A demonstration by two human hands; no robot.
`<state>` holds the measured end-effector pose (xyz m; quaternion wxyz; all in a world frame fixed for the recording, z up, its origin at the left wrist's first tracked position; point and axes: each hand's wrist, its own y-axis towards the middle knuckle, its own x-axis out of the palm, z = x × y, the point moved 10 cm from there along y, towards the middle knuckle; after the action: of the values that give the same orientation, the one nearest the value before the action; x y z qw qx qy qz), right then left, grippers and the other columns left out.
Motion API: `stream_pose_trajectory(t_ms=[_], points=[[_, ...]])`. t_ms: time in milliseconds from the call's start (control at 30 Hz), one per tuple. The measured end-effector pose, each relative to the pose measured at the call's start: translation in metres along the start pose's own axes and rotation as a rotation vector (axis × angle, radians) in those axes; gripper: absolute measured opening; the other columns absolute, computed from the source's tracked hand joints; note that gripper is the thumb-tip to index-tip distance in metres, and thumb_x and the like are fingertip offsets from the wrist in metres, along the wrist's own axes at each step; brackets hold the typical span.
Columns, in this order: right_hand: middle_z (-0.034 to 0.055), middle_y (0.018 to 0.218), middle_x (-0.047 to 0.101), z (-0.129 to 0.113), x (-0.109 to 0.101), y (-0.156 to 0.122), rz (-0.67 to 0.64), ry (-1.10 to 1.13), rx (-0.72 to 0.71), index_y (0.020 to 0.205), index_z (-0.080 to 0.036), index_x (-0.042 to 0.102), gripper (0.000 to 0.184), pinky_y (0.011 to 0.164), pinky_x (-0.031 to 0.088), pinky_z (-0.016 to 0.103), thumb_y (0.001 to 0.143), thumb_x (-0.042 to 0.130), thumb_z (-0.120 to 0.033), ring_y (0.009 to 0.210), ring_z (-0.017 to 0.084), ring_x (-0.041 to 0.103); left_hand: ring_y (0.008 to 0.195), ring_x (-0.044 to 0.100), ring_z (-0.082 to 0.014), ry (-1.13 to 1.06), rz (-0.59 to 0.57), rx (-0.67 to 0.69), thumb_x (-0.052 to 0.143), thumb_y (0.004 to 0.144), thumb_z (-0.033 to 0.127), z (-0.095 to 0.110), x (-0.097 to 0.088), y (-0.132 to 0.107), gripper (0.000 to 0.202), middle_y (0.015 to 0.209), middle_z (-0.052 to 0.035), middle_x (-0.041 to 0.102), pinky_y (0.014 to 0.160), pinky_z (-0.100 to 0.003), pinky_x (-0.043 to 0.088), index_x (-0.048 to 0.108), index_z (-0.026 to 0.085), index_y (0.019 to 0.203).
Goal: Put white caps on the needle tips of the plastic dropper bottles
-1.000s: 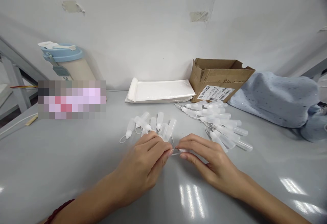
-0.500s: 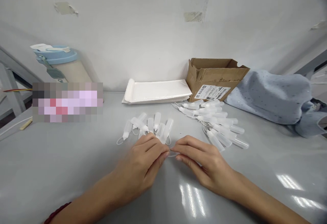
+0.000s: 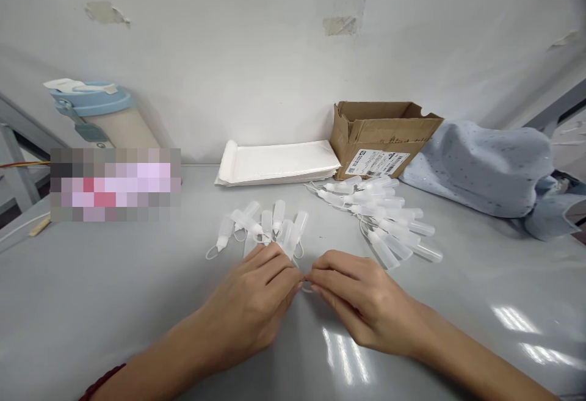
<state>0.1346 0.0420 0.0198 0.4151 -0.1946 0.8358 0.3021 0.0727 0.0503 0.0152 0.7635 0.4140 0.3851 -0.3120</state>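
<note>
My left hand point(image 3: 259, 306) and my right hand point(image 3: 359, 300) meet over the table, fingertips pinched together and nearly touching. A thin white loop point(image 3: 307, 290), like the cap straps on the bottles nearby, shows between them. Whatever it is attached to is hidden behind my fingers. Just beyond my left hand lie several small translucent squeeze bottles point(image 3: 248, 223) with white caps and looped straps. Another pile of the same kind of bottles point(image 3: 383, 248) spreads out beyond my right hand.
Against the wall stand a stack of white padded envelopes point(image 3: 279, 162) and an open cardboard box point(image 3: 384, 135) with a label. Light blue cloth point(image 3: 485, 169) lies at the right. A blue-lidded bottle point(image 3: 107, 114) and a blurred pink patch point(image 3: 119, 181) are at the left.
Both hands have lowered slightly towards me, and their fingertips have come closer together around the loop. The whole view has shifted a little. The bottle piles look the same.
</note>
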Motion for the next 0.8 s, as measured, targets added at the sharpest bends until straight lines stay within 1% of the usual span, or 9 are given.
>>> stream_pose_trajectory(t_ms=[133, 300, 433, 533, 700, 800], points=[[0.0077, 0.071, 0.057, -0.001, -0.001, 0.000, 0.038, 0.036, 0.008, 0.088, -0.009, 0.061, 0.023, 0.056, 0.045, 0.027, 0.089, 0.038, -0.011, 0.063, 0.016, 0.053, 0.069, 0.043, -0.0162, -0.019, 0.003, 0.005, 0.040, 0.090, 0.006, 0.002, 0.000, 0.001, 0.020, 0.070, -0.0036, 0.053, 0.065, -0.032, 0.041, 0.056, 0.013, 0.080], [0.0041, 0.064, 0.055, 0.001, 0.005, -0.001, 0.029, -0.071, 0.020, 0.086, -0.011, 0.058, 0.024, 0.048, 0.041, 0.026, 0.090, 0.034, -0.011, 0.052, 0.014, 0.047, 0.068, 0.042, -0.0159, -0.019, -0.029, 0.004, 0.039, 0.090, 0.006, 0.002, 0.005, 0.001, 0.021, 0.069, -0.0035, 0.052, 0.064, -0.032, 0.041, 0.055, 0.013, 0.078], [0.0032, 0.067, 0.059, 0.011, 0.003, -0.006, 0.104, -0.030, 0.078, 0.098, -0.012, 0.052, 0.020, 0.048, 0.043, 0.023, 0.090, 0.033, -0.010, 0.053, 0.013, 0.052, 0.070, 0.044, -0.0163, -0.048, -0.043, 0.006, 0.041, 0.089, 0.007, 0.004, 0.008, 0.001, 0.020, 0.071, -0.0040, 0.054, 0.065, -0.032, 0.042, 0.054, 0.014, 0.077], [0.0007, 0.064, 0.058, 0.021, 0.004, -0.009, 0.151, -0.021, 0.150, 0.101, -0.014, 0.050, 0.020, 0.046, 0.042, 0.022, 0.090, 0.034, -0.010, 0.049, 0.011, 0.051, 0.072, 0.045, -0.0169, -0.082, -0.050, -0.001, 0.041, 0.089, 0.007, 0.004, 0.012, -0.001, 0.018, 0.073, -0.0046, 0.055, 0.067, -0.033, 0.042, 0.054, 0.014, 0.079], [-0.0003, 0.064, 0.057, 0.019, -0.003, -0.012, 0.287, -0.030, 0.157, 0.102, -0.016, 0.048, 0.022, 0.046, 0.041, 0.020, 0.089, 0.032, -0.008, 0.049, 0.010, 0.051, 0.072, 0.046, -0.0170, -0.141, -0.014, -0.005, 0.042, 0.088, 0.006, 0.002, 0.013, -0.003, 0.016, 0.074, -0.0048, 0.057, 0.067, -0.033, 0.043, 0.056, 0.014, 0.086], [-0.0010, 0.063, 0.057, 0.018, -0.006, -0.013, 0.331, -0.031, 0.166, 0.103, -0.017, 0.049, 0.023, 0.046, 0.041, 0.018, 0.089, 0.033, -0.008, 0.048, 0.009, 0.050, 0.074, 0.046, -0.0169, -0.179, 0.017, -0.007, 0.043, 0.088, 0.006, 0.001, 0.011, -0.003, 0.015, 0.076, -0.0053, 0.058, 0.069, -0.033, 0.044, 0.055, 0.014, 0.088]])
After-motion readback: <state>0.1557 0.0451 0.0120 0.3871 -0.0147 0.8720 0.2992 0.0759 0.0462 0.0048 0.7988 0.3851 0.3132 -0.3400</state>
